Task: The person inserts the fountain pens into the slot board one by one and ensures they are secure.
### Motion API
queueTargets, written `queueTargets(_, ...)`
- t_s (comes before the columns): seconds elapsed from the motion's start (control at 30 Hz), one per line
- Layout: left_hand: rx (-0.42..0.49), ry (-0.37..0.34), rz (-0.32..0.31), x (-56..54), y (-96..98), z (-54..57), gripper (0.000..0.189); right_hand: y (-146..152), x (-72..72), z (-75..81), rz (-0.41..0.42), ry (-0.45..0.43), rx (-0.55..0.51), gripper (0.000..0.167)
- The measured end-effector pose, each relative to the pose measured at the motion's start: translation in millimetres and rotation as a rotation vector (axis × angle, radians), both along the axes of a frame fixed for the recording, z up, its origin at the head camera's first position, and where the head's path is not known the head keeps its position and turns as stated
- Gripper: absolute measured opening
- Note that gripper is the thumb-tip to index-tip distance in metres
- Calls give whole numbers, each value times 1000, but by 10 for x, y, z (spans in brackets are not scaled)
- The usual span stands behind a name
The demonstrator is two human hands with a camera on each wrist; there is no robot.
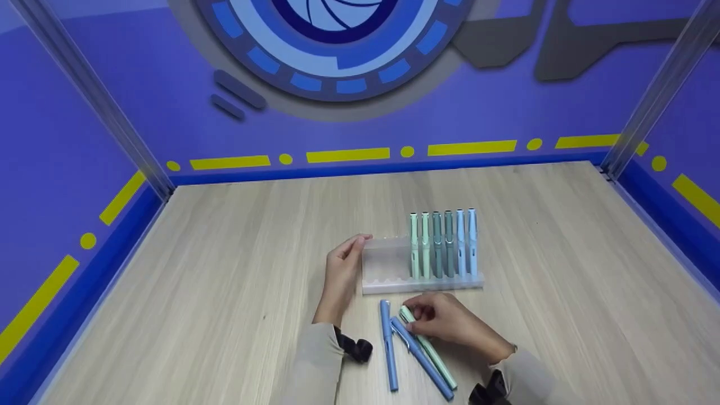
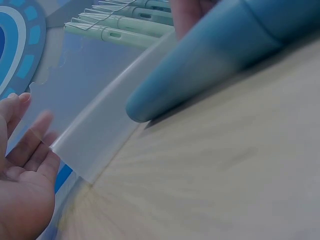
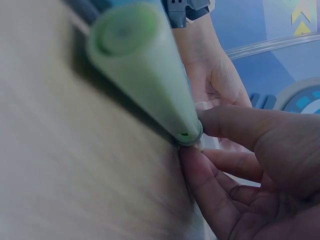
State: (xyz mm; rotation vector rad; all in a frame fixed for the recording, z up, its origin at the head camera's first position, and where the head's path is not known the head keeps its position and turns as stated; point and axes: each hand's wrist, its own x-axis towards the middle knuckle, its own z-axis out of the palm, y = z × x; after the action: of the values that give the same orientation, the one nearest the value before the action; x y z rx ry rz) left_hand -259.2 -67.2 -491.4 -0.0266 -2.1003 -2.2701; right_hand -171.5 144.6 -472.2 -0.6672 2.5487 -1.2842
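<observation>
My left hand holds the left edge of a clear pen rack, its thumb at the upper corner. In the left wrist view, some fingers of that hand show through the clear panel. Light green pens, dark green pens and light blue pens stand upright in the rack's right part. In front of it, my right hand pinches the upper end of a light green pen, which lies slanted on the table. Beside it lie a slanted blue pen and another blue pen.
The wooden table is enclosed by blue panels at the back and sides. Metal posts stand at the back corners. Black wrist straps sit over the beige sleeves.
</observation>
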Motion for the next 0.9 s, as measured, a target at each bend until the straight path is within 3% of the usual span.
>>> queueTargets(0.3,-16,-21,7,9,7,15,33,28,-26,-10,-19,-62,-41,33)
queueTargets(0.63,-23,-18,12,2,-1,-2,32,118,-63,-34,-4,-256,-106,33)
queueTargets(0.9,-25,-3,4,7,-2,6,35,164,-72,-28,49,-308,-204,43)
